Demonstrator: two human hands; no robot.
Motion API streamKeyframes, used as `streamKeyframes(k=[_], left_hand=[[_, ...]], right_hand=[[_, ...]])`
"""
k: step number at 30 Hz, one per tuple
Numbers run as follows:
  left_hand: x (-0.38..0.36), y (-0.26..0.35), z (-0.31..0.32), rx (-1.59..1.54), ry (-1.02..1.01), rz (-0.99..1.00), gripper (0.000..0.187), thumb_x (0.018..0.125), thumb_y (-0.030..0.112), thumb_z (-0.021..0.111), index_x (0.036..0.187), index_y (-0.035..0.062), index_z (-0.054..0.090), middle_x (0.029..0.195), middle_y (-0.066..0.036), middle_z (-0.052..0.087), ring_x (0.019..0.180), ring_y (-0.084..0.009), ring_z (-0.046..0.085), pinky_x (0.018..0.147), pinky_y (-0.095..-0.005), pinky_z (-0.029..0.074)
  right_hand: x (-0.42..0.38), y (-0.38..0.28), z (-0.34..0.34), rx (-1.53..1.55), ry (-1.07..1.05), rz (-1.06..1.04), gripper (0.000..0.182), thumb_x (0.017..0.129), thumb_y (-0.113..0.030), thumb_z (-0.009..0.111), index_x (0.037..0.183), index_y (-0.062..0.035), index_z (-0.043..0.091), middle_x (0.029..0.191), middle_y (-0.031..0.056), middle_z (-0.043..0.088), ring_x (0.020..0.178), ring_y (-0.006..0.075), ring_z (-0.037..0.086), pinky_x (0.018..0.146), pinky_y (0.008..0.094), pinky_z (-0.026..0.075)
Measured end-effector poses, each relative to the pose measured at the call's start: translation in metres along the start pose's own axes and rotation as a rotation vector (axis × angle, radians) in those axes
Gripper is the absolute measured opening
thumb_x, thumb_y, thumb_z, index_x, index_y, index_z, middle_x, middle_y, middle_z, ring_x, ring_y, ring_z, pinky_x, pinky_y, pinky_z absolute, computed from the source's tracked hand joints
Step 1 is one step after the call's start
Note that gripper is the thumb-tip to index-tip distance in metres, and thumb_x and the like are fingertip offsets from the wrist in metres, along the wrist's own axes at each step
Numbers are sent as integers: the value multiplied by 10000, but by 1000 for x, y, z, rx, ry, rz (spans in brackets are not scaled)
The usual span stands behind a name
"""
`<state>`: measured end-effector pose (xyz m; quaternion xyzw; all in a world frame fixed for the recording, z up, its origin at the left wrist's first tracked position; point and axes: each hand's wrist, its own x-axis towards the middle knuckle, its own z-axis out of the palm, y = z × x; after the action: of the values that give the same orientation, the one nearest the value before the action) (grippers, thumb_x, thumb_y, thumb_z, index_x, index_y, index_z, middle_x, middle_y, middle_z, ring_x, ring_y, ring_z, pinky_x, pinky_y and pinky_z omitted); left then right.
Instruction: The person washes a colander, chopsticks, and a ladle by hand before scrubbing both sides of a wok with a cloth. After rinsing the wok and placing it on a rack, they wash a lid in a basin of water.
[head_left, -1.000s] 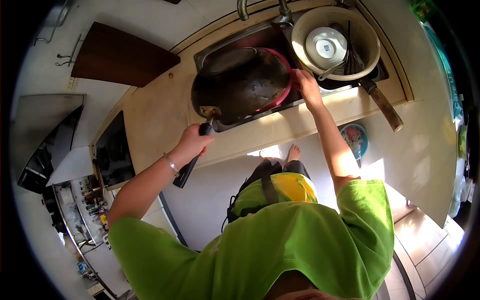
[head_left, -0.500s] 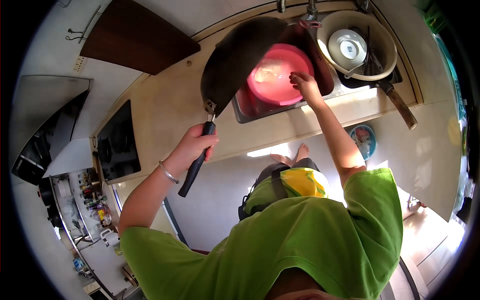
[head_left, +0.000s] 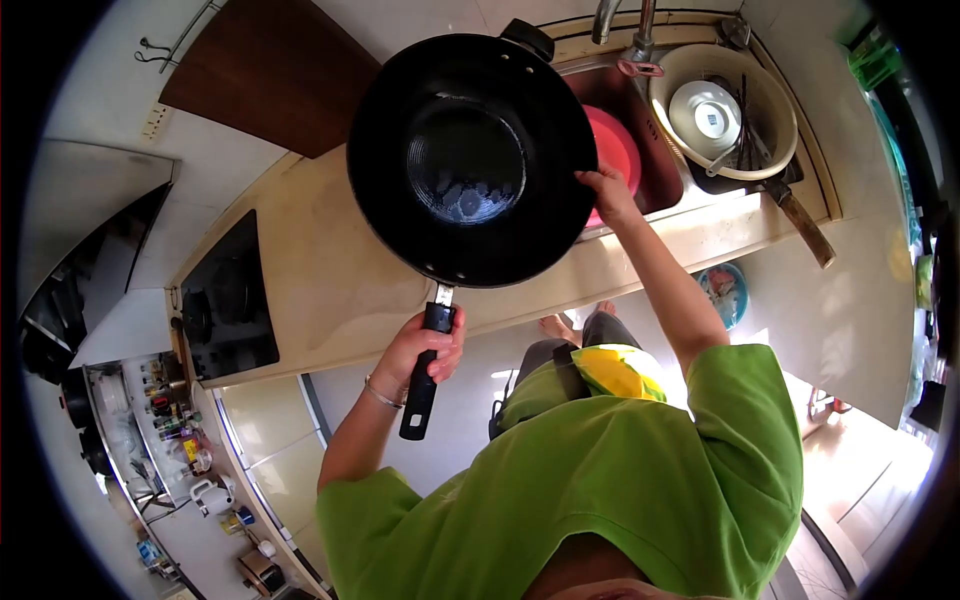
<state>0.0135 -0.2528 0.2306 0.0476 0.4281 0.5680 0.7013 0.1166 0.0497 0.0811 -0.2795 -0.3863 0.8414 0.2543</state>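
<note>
A black wok faces me with its wet, shiny inside in view, held over the counter and the left part of the sink. My left hand is wrapped round its long black handle. At the wok's right edge, my right hand grips the rim, its fingers partly hidden. Behind that hand a pink basin sits in the steel sink, mostly covered by the wok.
Right of the sink, a cream basin holds a white bowl and utensils. A wooden-handled tool juts over the counter edge. The faucet rises behind; a black cooktop lies left. A blue bin stands below.
The wok has turned from tilted over the pink basin to facing me, and moved left. My right hand has gone from above the basin to the wok's rim.
</note>
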Motion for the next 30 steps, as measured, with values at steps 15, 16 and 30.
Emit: streamKeyframes(k=[15,16,30], left_hand=[[121,-17,-11,-261,487,55,373,690,51,401,1000,-157,411,970,-235,518,912,-316,538,842,-395,448],[130,-19,-11,-326,471,80,373,685,51,404,1000,-148,416,972,-230,516,921,-311,531,860,-401,434],[152,4,52,-273,233,9,363,657,107,440,913,-145,496,861,-223,573,725,-277,587,662,-336,516]], right_hand=[[45,-129,-52,-820,84,-58,406,816,-392,485,923,-9,567,784,69,577,730,160,547,619,278,435],[79,-133,-88,-1069,223,-282,406,818,-385,476,928,-4,562,824,115,572,789,215,541,664,315,428],[130,-102,-133,-1196,-49,-525,276,812,-234,480,995,-41,552,966,108,563,874,257,544,757,289,419]])
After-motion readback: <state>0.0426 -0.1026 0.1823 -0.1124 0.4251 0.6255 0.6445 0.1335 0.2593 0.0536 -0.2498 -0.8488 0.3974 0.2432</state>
